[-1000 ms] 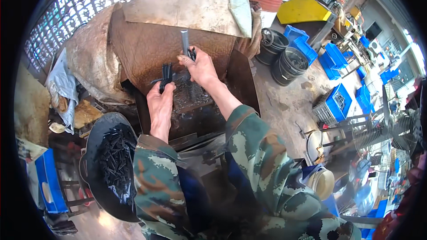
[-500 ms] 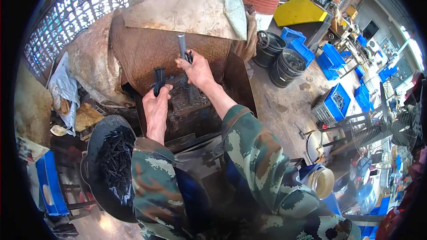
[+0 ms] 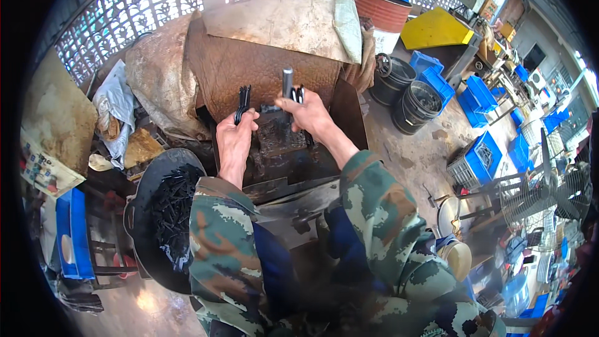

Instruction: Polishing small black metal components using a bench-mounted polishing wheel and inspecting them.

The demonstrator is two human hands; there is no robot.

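Observation:
A small bundle of thin black strips (image 3: 243, 101) sticks up out of my left hand (image 3: 235, 140), whose fingers are closed around its lower end. My right hand (image 3: 307, 114) is closed, with the thumb across a smooth grey metal rod (image 3: 287, 82) that stands nearly upright. More dark narrow pieces (image 3: 299, 95) show between that rod and my fingers; their exact kind is unclear. Both hands are over a dark, grimy metal bed (image 3: 274, 140) with a brown crinkled sheet (image 3: 249, 65) behind it. The rod's lower end is partly hidden by my hand.
Close to my left forearm sits a large black pan (image 3: 140, 212) heaped with black strips (image 3: 175, 209). Dark buckets (image 3: 417, 107) and a crate with a blue rim (image 3: 477, 159) stand on the floor at right. A fan (image 3: 546, 190) is farther right. A metal side panel (image 3: 349, 109) borders the bed.
The view has shifted, so the scene sits farther right in the picture. The hands are slightly closer together, and the rod looks more upright. Both hands keep their holds.

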